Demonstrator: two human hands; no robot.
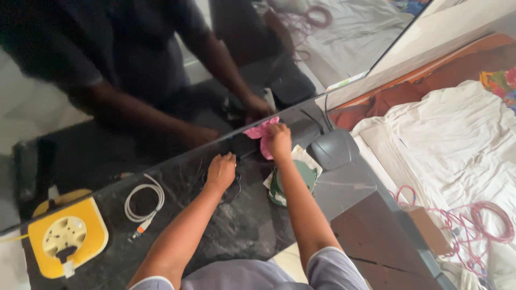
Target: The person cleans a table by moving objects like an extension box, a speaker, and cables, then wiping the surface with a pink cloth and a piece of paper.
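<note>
At the frame's centre, the right hand (pixel 279 140) grips a crumpled pink cloth (pixel 262 134) against the wall mirror (pixel 161 80) above the dark marble table (pixel 236 225); the left hand (pixel 221 171), fingers curled, rests on a black cable (pixel 232 189). Firm, even pressure would wipe cleanest.

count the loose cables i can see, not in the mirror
2. A coiled white cable lies on the dark counter left of the left hand. A tangle of pink cable lies on the white sheet at right. Others may be hidden under the hands.
</note>
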